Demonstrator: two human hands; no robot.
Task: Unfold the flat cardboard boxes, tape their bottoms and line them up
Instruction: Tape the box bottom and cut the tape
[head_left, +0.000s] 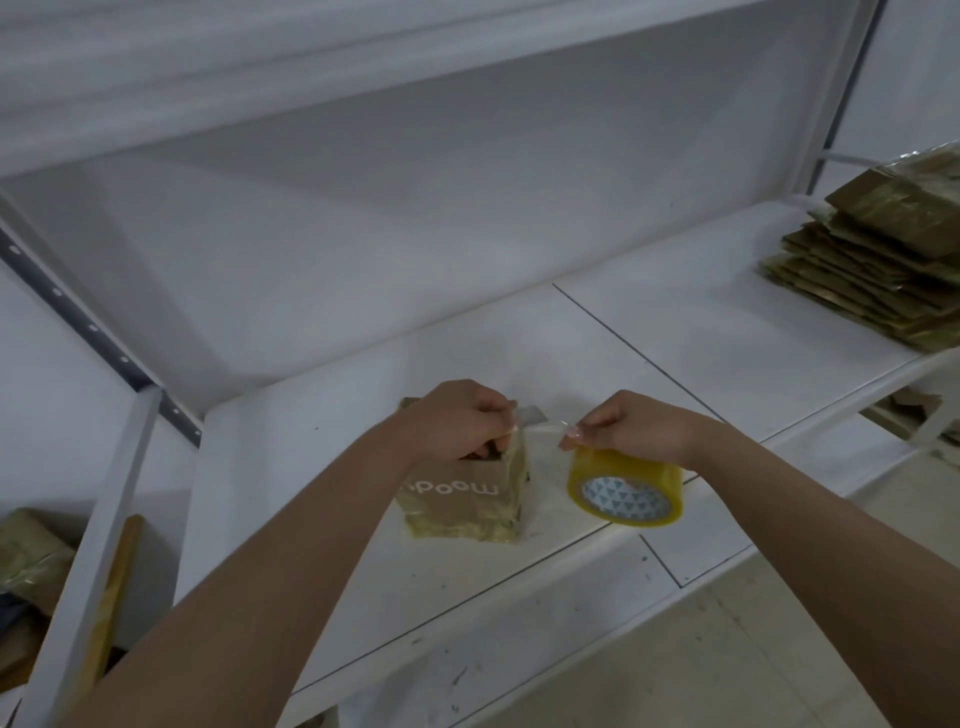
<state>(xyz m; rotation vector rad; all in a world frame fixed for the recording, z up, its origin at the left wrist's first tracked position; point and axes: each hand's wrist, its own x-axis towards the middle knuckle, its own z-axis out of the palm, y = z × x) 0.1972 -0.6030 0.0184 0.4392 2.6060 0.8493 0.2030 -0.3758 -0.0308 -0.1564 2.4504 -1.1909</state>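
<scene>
A small brown cardboard box (457, 501) printed "mood" stands on the white shelf (675, 332), with clear tape over its near faces. My left hand (460, 418) rests on the box top and pinches the stretched strip of tape (540, 428) there. My right hand (631, 423) pinches the same strip just right of the box, above a roll of yellowish clear tape (626, 488) that hangs under my wrist. A short grey blade-like piece (532, 414) shows beside my left fingers.
A stack of flat cardboard boxes (878, 260) lies at the shelf's far right. More cardboard (28, 561) and a long cardboard tube (111, 597) sit on the lower left. A metal shelf upright (78, 322) runs along the left. Tiled floor (753, 649) lies below the shelf edge.
</scene>
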